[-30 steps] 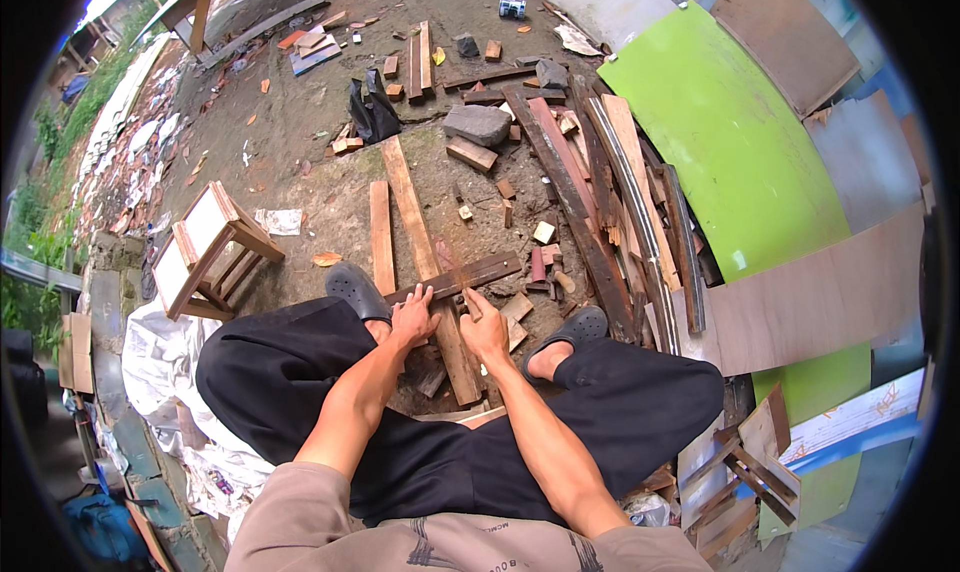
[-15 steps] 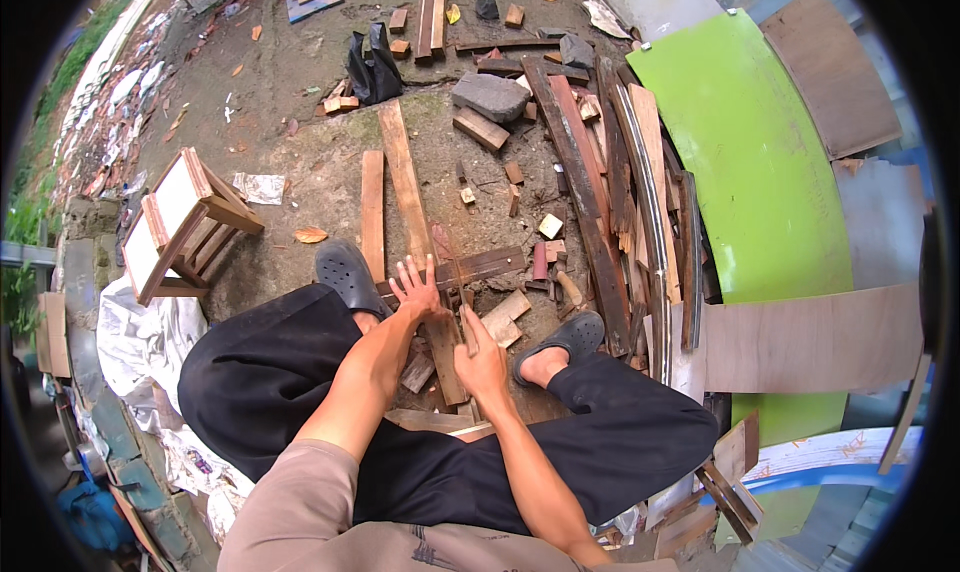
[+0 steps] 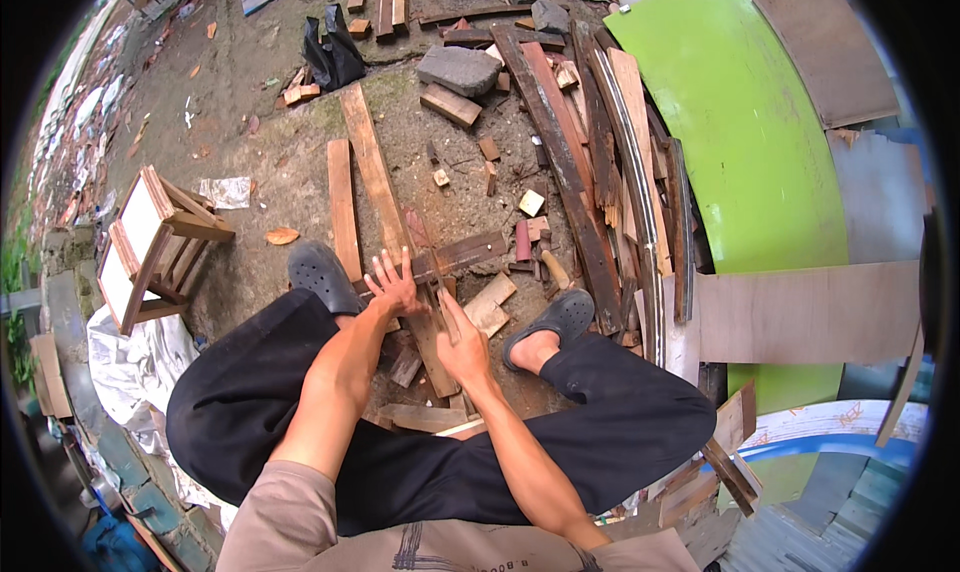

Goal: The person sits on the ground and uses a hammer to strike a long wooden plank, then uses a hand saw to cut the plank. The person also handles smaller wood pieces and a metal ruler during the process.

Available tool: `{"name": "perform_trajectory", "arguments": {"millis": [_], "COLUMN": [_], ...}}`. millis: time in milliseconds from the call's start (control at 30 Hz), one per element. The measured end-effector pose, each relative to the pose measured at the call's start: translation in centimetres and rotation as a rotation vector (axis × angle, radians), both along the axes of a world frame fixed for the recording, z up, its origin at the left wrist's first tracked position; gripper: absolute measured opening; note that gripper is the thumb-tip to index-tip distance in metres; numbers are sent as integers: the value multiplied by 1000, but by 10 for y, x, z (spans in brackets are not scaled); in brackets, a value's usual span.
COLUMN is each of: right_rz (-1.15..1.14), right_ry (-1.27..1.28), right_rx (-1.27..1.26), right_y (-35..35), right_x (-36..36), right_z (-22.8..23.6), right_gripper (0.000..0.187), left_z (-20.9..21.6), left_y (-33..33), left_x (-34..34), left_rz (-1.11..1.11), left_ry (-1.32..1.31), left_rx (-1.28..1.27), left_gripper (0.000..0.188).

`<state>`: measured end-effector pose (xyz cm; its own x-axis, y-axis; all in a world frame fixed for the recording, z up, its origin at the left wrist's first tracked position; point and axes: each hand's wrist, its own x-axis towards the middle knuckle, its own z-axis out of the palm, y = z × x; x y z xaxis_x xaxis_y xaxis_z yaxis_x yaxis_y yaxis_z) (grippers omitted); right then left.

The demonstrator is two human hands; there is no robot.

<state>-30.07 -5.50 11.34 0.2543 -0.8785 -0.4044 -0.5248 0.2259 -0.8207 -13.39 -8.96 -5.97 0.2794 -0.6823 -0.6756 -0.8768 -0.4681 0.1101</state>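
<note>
My left hand (image 3: 396, 286) lies with fingers spread on a long wooden plank (image 3: 375, 172), where it crosses a darker board (image 3: 470, 253). Closed around a handle, my right hand (image 3: 463, 350) is just to the right of the plank. From it a thin, rusty-brown blade, seemingly a handsaw (image 3: 428, 242), reaches forward beside my left fingers. The handle is mostly covered by my fingers, and the blade's contact with the wood is too fine to make out. A shorter plank (image 3: 343, 207) lies to the left of the long one.
Wood offcuts (image 3: 490, 302) and a grey stone block (image 3: 459, 70) lie ahead. Long dark boards (image 3: 560, 162) are piled at right beside a green panel (image 3: 735, 132). At left are a small wooden stool (image 3: 160, 237) and white sheeting (image 3: 125, 372). A black bag (image 3: 335, 52) stands farther off.
The whole view has shifted, so the scene sits farther left and higher. Both hands stay at the plank, the left still flat and the right still gripping the saw.
</note>
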Motion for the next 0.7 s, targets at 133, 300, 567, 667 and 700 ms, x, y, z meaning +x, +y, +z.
{"name": "perform_trajectory", "arguments": {"millis": [133, 300, 567, 667, 700], "right_rz": [53, 31, 23, 29, 30], "right_ry": [-27, -24, -24, -21, -17], "right_rx": [-73, -61, -17, -76, -113], "right_y": [55, 34, 16, 57, 61], "right_x": [-29, -21, -14, -41, -43], "right_z": [70, 20, 1, 48, 54], "right_gripper": [61, 60, 62, 61, 61], "left_z": [-4, 4, 0, -3, -3], "left_y": [8, -4, -3, 0, 0], "left_x": [14, 13, 20, 22, 23], "left_rz": [48, 25, 7, 9, 6], "left_ry": [42, 24, 54, 56, 61], "left_rx": [68, 105, 106, 118, 120], "left_gripper": [151, 150, 145, 145, 144]}}
